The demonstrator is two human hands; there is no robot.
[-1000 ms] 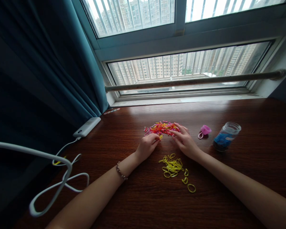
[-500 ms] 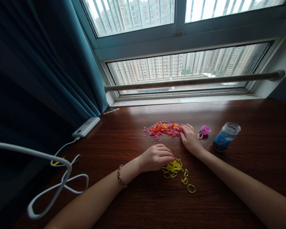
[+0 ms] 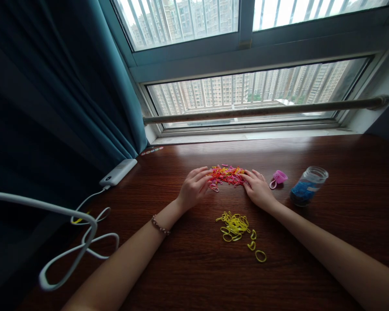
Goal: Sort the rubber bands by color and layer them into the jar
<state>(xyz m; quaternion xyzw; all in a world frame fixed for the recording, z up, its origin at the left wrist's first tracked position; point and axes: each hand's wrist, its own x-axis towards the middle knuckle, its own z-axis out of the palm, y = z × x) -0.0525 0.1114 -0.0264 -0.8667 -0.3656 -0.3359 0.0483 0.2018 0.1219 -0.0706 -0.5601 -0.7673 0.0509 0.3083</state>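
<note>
Two hands (image 3: 194,188) (image 3: 258,191) flank bands (image 3: 227,176); jar's (image 3: 303,190) label (image 3: 312,188) unreadable

Parts of the multicoloured band pile (image 3: 227,176) out of sight behind the hands (image 3: 192,189) (image 3: 258,191)

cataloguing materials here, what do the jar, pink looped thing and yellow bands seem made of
Jar: shiny glass or clear plastic; its neck is see-through.
Pink looped thing: probably smooth plastic, evenly coloured.
Yellow bands: likely matte rubber, in thin curling loops.

The left hand (image 3: 194,187) has moved from yellow bands (image 3: 235,225) to the mixed pile (image 3: 227,175).
</note>
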